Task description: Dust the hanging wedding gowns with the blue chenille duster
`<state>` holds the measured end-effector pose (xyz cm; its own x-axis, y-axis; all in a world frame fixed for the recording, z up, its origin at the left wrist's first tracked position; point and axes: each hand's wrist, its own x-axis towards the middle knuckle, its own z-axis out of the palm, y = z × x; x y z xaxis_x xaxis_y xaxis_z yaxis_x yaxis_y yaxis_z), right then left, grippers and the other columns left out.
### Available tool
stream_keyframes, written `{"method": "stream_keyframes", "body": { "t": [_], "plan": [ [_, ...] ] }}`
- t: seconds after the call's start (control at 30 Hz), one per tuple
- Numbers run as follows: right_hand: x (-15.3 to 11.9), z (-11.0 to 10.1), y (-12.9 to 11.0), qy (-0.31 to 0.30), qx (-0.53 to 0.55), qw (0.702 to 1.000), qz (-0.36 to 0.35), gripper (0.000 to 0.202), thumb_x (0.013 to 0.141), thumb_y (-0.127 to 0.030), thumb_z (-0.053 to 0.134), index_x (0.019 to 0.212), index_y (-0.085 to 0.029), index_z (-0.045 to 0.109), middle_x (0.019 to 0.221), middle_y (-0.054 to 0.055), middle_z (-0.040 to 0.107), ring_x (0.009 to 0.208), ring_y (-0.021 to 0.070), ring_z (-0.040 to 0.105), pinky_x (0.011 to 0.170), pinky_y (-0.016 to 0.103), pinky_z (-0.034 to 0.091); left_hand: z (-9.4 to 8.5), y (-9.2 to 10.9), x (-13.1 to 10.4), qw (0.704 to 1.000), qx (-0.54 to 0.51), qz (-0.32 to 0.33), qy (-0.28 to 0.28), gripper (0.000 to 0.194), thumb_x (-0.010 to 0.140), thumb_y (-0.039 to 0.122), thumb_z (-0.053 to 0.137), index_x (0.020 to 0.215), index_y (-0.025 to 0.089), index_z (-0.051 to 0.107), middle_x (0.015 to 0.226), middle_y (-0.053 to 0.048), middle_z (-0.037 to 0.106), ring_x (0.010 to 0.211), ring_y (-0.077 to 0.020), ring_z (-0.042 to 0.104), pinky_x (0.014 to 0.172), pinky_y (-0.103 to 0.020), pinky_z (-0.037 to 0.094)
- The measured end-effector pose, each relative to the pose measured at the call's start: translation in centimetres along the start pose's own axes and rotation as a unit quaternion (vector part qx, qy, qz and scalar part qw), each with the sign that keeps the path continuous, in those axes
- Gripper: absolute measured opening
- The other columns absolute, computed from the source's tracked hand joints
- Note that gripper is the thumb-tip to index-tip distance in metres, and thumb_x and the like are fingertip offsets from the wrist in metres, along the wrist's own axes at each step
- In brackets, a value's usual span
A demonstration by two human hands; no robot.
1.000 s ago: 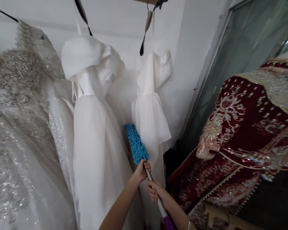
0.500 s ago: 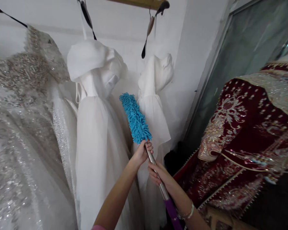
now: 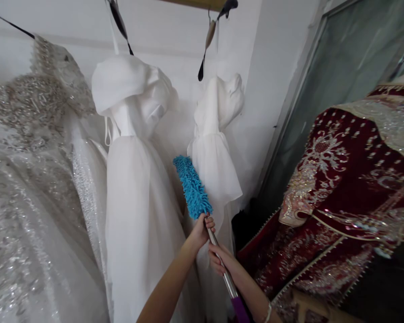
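Both hands grip a duster with a fluffy blue head (image 3: 192,186), a silver metal pole and a purple handle section (image 3: 239,309). My left hand (image 3: 202,229) is wrapped round the pole just under the blue head. Lower down the pole, my right hand (image 3: 219,259) is closed round the metal. The duster slants up and to the left, its head in front of the short-skirted white dress (image 3: 215,148). To the left hangs a long white gown (image 3: 131,215) with a puffed off-shoulder top. I cannot tell whether the head touches the fabric.
A beaded silver-white gown (image 3: 30,112) hangs at the far left. On the right stands a dark red embroidered dress (image 3: 333,179) near a framed glass panel (image 3: 340,67). Black hangers (image 3: 119,20) hold the dresses against the white wall (image 3: 175,40), under a wooden bar (image 3: 195,3).
The duster and both hands have moved down, with the blue head dropping from beside the white dress's waist to its skirt. Both hands keep their hold on the pole.
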<state>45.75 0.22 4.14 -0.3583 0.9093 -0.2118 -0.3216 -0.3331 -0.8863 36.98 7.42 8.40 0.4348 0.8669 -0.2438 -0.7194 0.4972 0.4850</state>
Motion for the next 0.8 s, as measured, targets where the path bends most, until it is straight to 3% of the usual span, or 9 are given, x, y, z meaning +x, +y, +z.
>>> {"method": "stream_keyframes", "body": {
  "t": [0.17,0.3,0.63,0.8],
  "plan": [
    [-0.2,-0.3,1.2,0.003,-0.004,1.0,0.024,0.04,0.06,-0.054,0.068,0.073,-0.026,0.042,0.034,-0.016,0.039,0.022,0.0033,0.021,0.025,0.017,0.019,-1.7,-1.2,0.0,0.999,-0.034,0.005,0.028,0.019,0.076,0.02,0.057,0.071,0.021,0.038,0.051,0.013,0.022,0.036,-0.0032,0.024,0.044,-0.016,0.027],
    [-0.6,0.0,0.9,0.0,-0.006,1.0,0.024,0.035,0.062,-0.05,0.066,0.071,-0.026,0.044,0.033,-0.016,0.036,0.022,0.0033,0.02,0.025,0.018,0.017,-1.6,-1.0,-0.4,0.999,-0.035,-0.001,0.025,0.02,0.075,0.02,0.058,0.07,0.021,0.038,0.051,0.013,0.022,0.036,-0.0032,0.024,0.043,-0.016,0.027],
    [-1.7,2.2,-4.7,-0.002,-0.024,0.999,-0.047,0.042,0.065,-0.052,0.071,0.071,-0.025,0.041,0.036,-0.017,0.041,0.023,0.003,0.024,0.026,0.015,0.022,4.8,2.8,-1.7,0.994,0.043,0.044,-0.09,0.017,0.072,0.021,0.059,0.068,0.02,0.042,0.052,0.012,0.022,0.038,-0.0037,0.02,0.043,-0.017,0.027],
    [-1.8,2.7,-6.0,0.012,-0.044,0.997,-0.07,0.037,0.067,-0.05,0.069,0.074,-0.025,0.043,0.038,-0.017,0.04,0.026,0.003,0.025,0.028,0.015,0.022,6.0,3.5,-1.8,0.991,0.062,0.054,-0.103,0.019,0.072,0.023,0.059,0.067,0.02,0.042,0.052,0.012,0.021,0.039,-0.0034,0.018,0.044,-0.017,0.028]
  ]
}}
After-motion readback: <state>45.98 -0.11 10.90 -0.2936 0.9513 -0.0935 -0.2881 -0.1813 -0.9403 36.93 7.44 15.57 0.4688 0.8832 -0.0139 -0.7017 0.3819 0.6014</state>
